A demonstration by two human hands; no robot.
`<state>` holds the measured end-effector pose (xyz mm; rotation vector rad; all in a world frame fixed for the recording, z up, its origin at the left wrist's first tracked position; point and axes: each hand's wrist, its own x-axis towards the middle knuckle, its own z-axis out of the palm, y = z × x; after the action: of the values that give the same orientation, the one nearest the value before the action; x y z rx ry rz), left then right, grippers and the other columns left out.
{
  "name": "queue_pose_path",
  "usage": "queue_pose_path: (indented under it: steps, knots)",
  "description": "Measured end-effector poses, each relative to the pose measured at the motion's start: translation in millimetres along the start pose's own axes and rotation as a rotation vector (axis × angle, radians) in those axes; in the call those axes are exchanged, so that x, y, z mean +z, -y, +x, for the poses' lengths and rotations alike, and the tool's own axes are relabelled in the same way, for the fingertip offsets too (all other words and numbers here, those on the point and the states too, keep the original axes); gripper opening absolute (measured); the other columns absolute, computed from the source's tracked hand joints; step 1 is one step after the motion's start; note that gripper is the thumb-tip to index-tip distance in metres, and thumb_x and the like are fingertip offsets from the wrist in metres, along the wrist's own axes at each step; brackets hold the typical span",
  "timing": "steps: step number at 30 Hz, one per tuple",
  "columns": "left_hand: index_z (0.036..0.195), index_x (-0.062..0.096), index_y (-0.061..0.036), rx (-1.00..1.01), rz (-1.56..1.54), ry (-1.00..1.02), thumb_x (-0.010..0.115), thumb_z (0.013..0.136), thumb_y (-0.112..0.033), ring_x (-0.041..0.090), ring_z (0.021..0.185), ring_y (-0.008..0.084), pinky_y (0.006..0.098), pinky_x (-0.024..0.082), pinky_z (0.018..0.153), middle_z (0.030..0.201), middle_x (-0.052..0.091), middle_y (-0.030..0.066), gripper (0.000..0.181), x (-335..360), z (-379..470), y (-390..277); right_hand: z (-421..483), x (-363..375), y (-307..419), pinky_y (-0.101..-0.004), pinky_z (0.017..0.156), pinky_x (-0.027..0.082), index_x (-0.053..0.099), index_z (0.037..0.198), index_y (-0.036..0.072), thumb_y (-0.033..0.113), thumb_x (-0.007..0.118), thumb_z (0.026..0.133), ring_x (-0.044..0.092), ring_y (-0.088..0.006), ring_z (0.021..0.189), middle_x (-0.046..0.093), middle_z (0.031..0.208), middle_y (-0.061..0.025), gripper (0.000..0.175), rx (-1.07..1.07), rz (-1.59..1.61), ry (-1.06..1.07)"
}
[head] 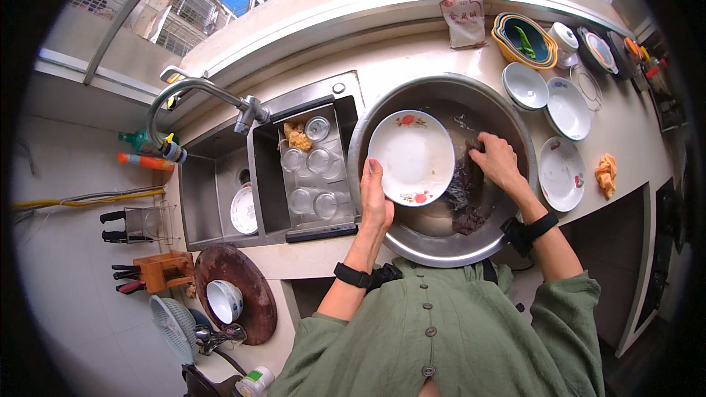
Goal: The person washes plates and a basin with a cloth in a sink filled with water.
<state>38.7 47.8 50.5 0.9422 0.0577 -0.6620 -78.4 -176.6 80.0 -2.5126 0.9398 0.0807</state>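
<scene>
My left hand (378, 193) grips the lower left rim of a white plate (411, 160) with red flowers, tilted over a large stainless steel basin (441, 258). Murky water lies in the basin. On its right side my right hand (496, 160) pinches the upper end of a dark, wet cloth (469, 220), which trails down into the water. The cloth and the plate are apart. The plate hides the left part of the basin's floor.
Left of the basin is a double sink (215, 176) with a faucet (251, 113), a rack of upturned glasses (320, 160) and a patterned dish (244, 209). Bowls (527, 85), an oval plate (561, 176) and an orange cloth (606, 176) lie right. A bowl (223, 300) rests on a round board (259, 309).
</scene>
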Motion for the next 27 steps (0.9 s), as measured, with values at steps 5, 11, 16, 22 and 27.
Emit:
queue_pose_path:
  steps: [5, 11, 16, 22, 27]
  knots:
    - [0.136, 0.045, -0.0007, -0.021, 0.039, 0.018, 0.053, 0.100, -0.045, 0.054, 0.123, 0.0213, 0.0365, 0.043, 0.105, 0.133, 0.055, 0.0121, 0.057, -5, 0, 3, 0, 7, 35, -0.0464, 0.082, 0.053, 0.067, 0.107, 0.003, 0.020, 0.066, 0.082, 0.066, -0.0406, 0.094, 0.069, 0.100, -0.0227, 0.030, -0.073, 0.395, -0.131]
    - [0.137, 0.044, -0.0003, -0.006, 0.050, 0.048, 0.050, 0.103, -0.042, 0.054, 0.122, 0.0211, 0.0361, 0.043, 0.105, 0.133, 0.055, 0.0122, 0.054, 1, -2, 1, 1, 46, 53, -0.0437, 0.086, 0.045, 0.063, 0.117, 0.006, 0.005, 0.055, 0.085, 0.060, -0.0314, 0.102, 0.065, 0.115, -0.0124, 0.033, -0.604, 0.086, -0.157]
    - [0.137, 0.044, 0.0002, -0.053, -0.057, 0.014, 0.049, 0.104, -0.037, 0.055, 0.121, 0.0213, 0.0364, 0.044, 0.104, 0.132, 0.055, 0.0123, 0.050, 0, 0, 3, -20, 52, 35, -0.0400, 0.084, 0.040, 0.061, 0.118, 0.009, 0.005, 0.055, 0.086, 0.057, -0.0245, 0.105, 0.063, 0.119, -0.0027, 0.033, -0.614, -0.119, -0.105]
    - [0.137, 0.044, 0.0001, -0.029, -0.073, -0.002, 0.050, 0.104, -0.033, 0.054, 0.122, 0.0219, 0.0364, 0.044, 0.104, 0.133, 0.055, 0.0122, 0.048, 0, 2, 3, -60, 49, 38, -0.0410, 0.084, 0.037, 0.062, 0.111, 0.009, 0.010, 0.059, 0.086, 0.055, -0.0224, 0.107, 0.063, 0.124, -0.0017, 0.026, -0.631, 0.038, 0.153]
    - [0.137, 0.044, 0.0007, -0.043, -0.080, 0.002, 0.049, 0.105, -0.031, 0.054, 0.122, 0.0219, 0.0365, 0.045, 0.103, 0.133, 0.055, 0.0124, 0.046, -1, -1, 4, -74, 38, 45, -0.0416, 0.086, 0.037, 0.060, 0.116, 0.006, 0.010, 0.060, 0.086, 0.054, -0.0228, 0.114, 0.057, 0.136, -0.0066, 0.030, -0.626, 0.088, 0.204]
